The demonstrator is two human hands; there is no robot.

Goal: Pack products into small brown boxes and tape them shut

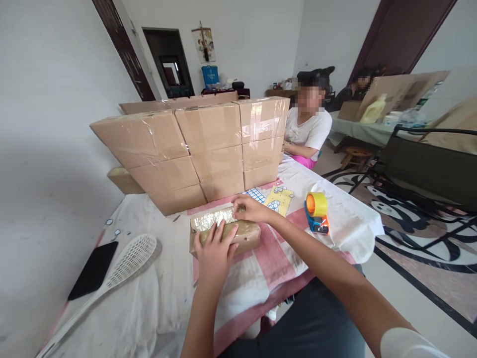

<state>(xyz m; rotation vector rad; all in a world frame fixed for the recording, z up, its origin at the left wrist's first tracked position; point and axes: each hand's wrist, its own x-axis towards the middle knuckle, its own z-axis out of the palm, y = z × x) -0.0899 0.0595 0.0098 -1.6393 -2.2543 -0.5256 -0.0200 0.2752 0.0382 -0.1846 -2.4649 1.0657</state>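
A small cardboard box (244,242) lies on the cloth-covered table in front of me, its top covered with shiny packing tape (210,217). My left hand (217,238) rests on the box with fingers spread over its top and front edge. At the box's far right edge, my right hand (248,208) has its fingers curled and pinched; whatever is between the fingertips, perhaps a bit of tape, is too small to make out. To the right stands a tape dispenser (316,221) with a yellow roll, apart from both hands.
Taped cardboard boxes (212,129) are stacked along the table's far side. A white plastic strainer (130,256) and a black tablet-like slab (94,270) lie at left. Another person (309,119) sits beyond the right corner. A dark chair (432,169) stands farther right.
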